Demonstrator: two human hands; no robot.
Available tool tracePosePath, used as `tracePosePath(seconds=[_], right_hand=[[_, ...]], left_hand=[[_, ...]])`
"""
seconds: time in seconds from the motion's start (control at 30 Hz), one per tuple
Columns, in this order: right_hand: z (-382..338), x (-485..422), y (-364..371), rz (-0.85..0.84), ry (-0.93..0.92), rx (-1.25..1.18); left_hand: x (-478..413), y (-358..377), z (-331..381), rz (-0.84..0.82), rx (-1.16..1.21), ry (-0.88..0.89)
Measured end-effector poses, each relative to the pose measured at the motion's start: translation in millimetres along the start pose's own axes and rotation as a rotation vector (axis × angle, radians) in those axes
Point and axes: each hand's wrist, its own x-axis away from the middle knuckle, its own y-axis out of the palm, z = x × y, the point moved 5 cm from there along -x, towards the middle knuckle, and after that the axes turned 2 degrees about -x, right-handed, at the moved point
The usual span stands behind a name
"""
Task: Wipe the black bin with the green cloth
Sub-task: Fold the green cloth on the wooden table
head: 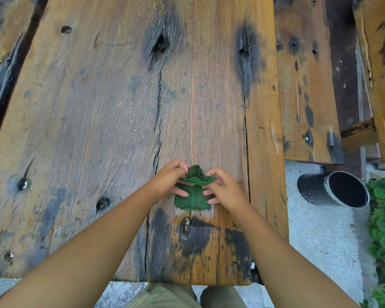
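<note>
Both bare arms reach forward and angle in toward each other, so the hands end up nearly side by side. The left hand is knuckles-up with its fingers curled, thumb and forefinger pinched together. The right hand mirrors it: wrist bent, thumb and forefinger pinching, other fingers spread low, pointing inward.

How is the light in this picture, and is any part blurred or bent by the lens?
Head view: soft, even daylight with no hard shadows; the weathered wooden plank table bows outward toward the edges from the wide lens; the folded green cloth and both hands look slightly soft; the black cylindrical bin shows a bright rim.
</note>
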Motion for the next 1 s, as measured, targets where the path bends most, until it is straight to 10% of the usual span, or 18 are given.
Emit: tracePosePath(seconds=[0.27,0.6,1.0], right_hand=[[3,7,1,0.009,0.02,-0.09],[17,14,15,0.075,0.044,-0.067],[38,21,23,0.107,0.043,0.264]], left_hand=[[6,7,-4,0.036,-0.143,0.052],[22,12,-26,0.478,-0.452,0.264],[23,4,-73,0.41,-0.418,0.139]])
